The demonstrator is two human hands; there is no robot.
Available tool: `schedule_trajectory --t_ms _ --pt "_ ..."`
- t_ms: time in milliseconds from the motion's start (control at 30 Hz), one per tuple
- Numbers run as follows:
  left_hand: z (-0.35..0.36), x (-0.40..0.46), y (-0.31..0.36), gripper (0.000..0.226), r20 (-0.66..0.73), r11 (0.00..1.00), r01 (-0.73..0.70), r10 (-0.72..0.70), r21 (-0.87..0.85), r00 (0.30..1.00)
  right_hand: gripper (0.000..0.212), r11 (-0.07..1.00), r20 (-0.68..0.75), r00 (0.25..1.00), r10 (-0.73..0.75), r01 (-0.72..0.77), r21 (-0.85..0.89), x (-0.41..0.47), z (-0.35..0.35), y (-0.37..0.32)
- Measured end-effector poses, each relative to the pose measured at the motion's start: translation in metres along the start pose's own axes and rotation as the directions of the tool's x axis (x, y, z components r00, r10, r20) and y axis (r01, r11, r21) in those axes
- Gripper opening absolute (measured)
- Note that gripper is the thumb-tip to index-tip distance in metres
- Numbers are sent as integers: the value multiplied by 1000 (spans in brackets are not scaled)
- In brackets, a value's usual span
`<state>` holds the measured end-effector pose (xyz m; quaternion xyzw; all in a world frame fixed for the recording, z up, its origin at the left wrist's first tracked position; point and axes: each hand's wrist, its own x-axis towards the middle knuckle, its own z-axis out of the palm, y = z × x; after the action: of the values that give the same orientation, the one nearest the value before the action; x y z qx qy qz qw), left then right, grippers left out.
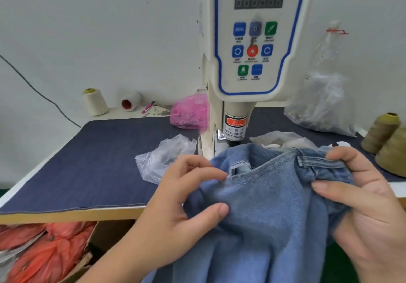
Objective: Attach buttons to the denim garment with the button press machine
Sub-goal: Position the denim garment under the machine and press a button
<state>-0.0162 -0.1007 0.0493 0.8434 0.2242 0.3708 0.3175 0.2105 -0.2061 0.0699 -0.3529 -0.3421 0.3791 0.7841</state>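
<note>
1. While the button press machine (248, 63) stands upright behind, the denim garment (263, 205) sits at the table's (87, 161) front edge, waistband running left to right toward the press.
2. Left hand (182, 212) pinches the denim's left side.
3. Right hand (362, 194) clamps the belt-loop end.

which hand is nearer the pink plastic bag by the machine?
Left. The left hand grips the denim garment below and just right of the pink bag; the right hand holds the waistband far off to the right.
</note>
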Motion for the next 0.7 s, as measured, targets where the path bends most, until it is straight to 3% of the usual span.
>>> schedule_trajectory --t_ms 133,300,400,467,500,533,567,600,633,667,700 --pt "-2 14 4 23 177 991 130 -134 33 975 49 1000 -13 1000 -4 4 26 -3 -2 1" --pt "-6 29 7 13 366 977 77 -147 198 919 49 999 -15 999 -38 38 16 -4 -7 1" --pt "-12 32 13 11 312 988 59 -102 143 944 47 998 30 998 -51 52 -27 -2 -19 -1" --pt "-18 32 19 11 264 999 46 -48 14 963 43 983 40 999 -12 19 -182 1 -28 -5" --pt "-21 32 23 9 262 997 43 -26 -59 965 45 936 37 999 7 6 -351 3 -34 -5" --pt "-22 32 28 7 283 990 39 0 -133 959 51 796 33 999 -4 23 -604 5 -40 -5" --pt "-22 32 34 7 321 978 30 39 -207 946 57 568 35 998 -48 56 -821 6 -42 -5" --pt "-19 33 38 8 366 964 18 84 -265 927 57 366 64 990 -128 107 -924 5 -38 -6" --pt "-14 34 42 11 402 954 5 121 -299 907 52 303 139 968 -207 198 -932 3 -31 -8" --pt "-8 37 46 13 432 952 -2 141 -307 890 45 365 228 946 -231 301 -881 -1 -26 -7" --pt "-2 40 48 13 457 950 3 149 -313 877 42 503 319 931 -178 365 -784 -6 -21 -4"
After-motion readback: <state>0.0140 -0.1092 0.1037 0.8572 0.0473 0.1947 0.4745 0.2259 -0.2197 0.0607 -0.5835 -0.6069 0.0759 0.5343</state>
